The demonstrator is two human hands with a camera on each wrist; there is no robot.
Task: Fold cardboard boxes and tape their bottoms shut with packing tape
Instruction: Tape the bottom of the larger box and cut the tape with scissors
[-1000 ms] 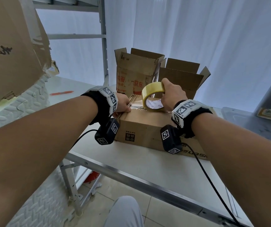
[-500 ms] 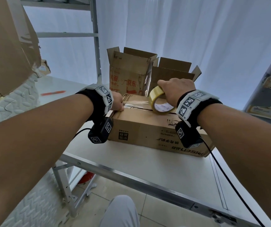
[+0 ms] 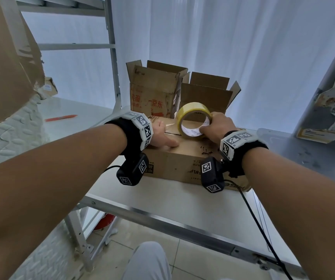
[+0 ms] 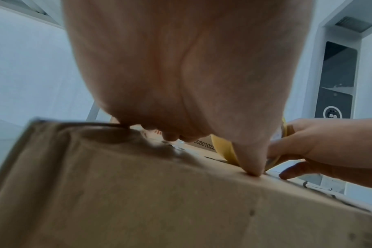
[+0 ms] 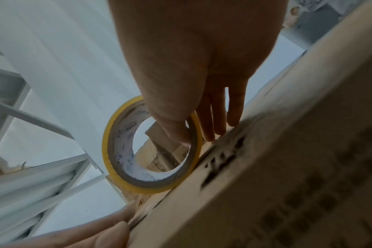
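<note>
A brown cardboard box (image 3: pixel 182 158) lies on the white table (image 3: pixel 162 199), its flap seam facing up. My left hand (image 3: pixel 162 136) presses on the box's left end, thumb stretched flat along the top; in the left wrist view the thumb tip (image 4: pixel 251 169) pushes into the cardboard (image 4: pixel 138 193). My right hand (image 3: pixel 219 126) grips a yellow tape roll (image 3: pixel 191 110) standing on edge on the box near the seam. In the right wrist view the thumb (image 5: pixel 176 134) is hooked inside the roll's core (image 5: pixel 117 167), and the fingers lie outside against the box (image 5: pixel 276 167).
Two open cardboard boxes (image 3: pixel 154 91) (image 3: pixel 205 93) stand close behind the box. A metal rack post (image 3: pixel 114 67) rises at back left, with an orange pen-like thing (image 3: pixel 61 118) on the table beyond. A large cardboard sheet (image 3: pixel 1 67) hangs at upper left.
The right hand brought the raised roll down onto the box top and turned it so its open core faces me. The left thumb now lies stretched along the box.
</note>
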